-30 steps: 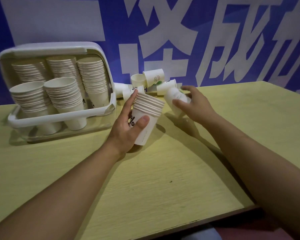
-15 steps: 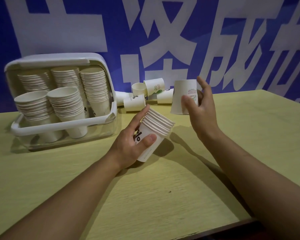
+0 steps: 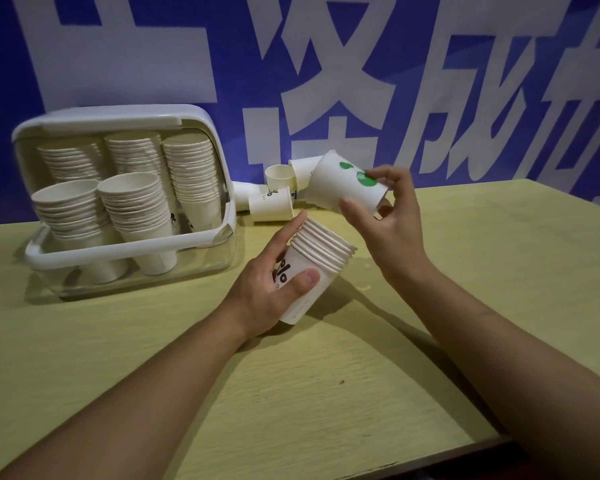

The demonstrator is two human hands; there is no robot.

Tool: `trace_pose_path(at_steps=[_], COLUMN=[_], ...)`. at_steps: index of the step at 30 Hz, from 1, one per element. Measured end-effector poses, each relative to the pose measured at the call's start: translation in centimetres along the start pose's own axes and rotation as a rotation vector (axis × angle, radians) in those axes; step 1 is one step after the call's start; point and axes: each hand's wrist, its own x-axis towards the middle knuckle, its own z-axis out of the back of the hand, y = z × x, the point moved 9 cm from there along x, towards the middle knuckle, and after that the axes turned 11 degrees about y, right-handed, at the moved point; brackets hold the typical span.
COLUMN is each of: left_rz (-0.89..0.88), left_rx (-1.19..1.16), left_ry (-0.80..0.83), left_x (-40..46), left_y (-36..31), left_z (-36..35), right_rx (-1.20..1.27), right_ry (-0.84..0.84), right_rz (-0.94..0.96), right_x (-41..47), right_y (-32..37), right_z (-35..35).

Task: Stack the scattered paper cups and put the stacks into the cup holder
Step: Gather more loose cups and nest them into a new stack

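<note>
The left hand (image 3: 267, 292) grips the tilted cup stack (image 3: 312, 271); at its 1 o'clock, the right hand (image 3: 387, 220) pinches 1 paper cup (image 3: 343, 188), apparently mouth-away. Nested misaligned, it could jam or crush rims.

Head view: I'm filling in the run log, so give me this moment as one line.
left hand: grips cup stack | right hand: holds single cup above it | cup holder: five stacks | loose cups: remain
</note>
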Motion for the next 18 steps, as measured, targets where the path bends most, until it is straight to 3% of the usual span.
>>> trace_pose_path(at_steps=[8, 18], left_rz=[-0.001, 0.010], left_rx=[0.011, 0.017], left_ry=[-0.005, -0.018], left_x=[0.2, 0.1], left_y=[0.3, 0.2], left_z=[0.0, 0.4], right_rx=[0.119, 0.028], right_ry=[0.007, 0.110], right_rz=[-0.086, -0.091], right_x=[-0.2, -0.4], right_y=[-0.2, -0.5], right_z=[-1.6, -2.7])
